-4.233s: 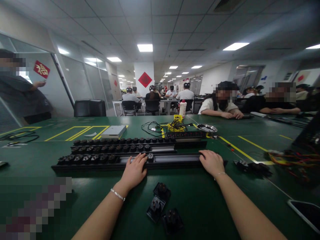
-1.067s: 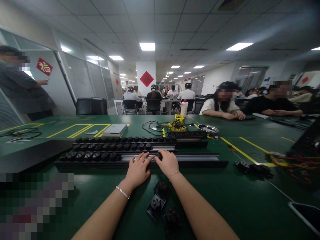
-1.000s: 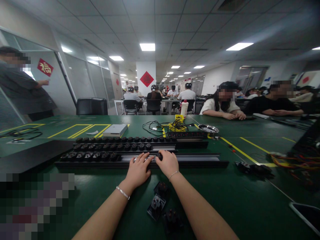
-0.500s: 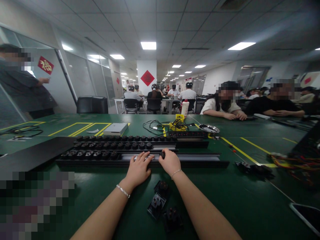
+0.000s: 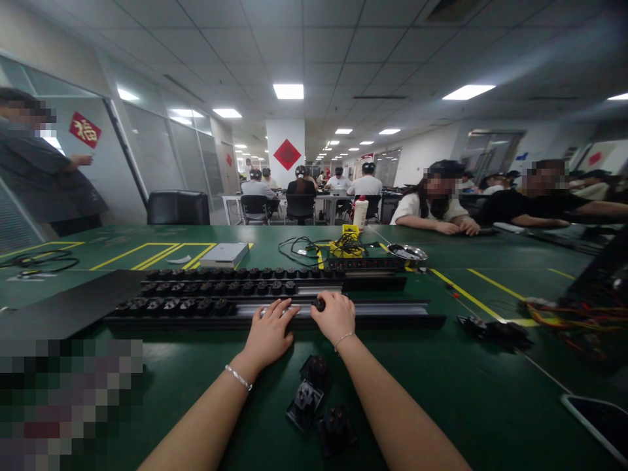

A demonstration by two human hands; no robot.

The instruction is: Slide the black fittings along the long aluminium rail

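A long black rail (image 5: 392, 310) with a pale channel lies across the green table, its left part filled with black socket modules (image 5: 186, 306). My left hand (image 5: 269, 330) rests on the front edge of this rail, fingers spread and holding nothing. Just to its right, my right hand (image 5: 335, 316) has its fingers closed on a small black module (image 5: 320, 305) over the channel. Three loose black modules (image 5: 305, 396) lie on the table between my forearms.
Behind stand two more module rails (image 5: 375, 282), a white box (image 5: 224, 254), a yellow basket (image 5: 350, 232) with black cables and a metal dish (image 5: 417, 252). Wires (image 5: 564, 314) and a phone (image 5: 596, 418) are at the right. Two people sit across the table.
The whole view has shifted slightly. Both hands keep nearly the same place on the rail. At the far right, the person in black has stretched out an arm.
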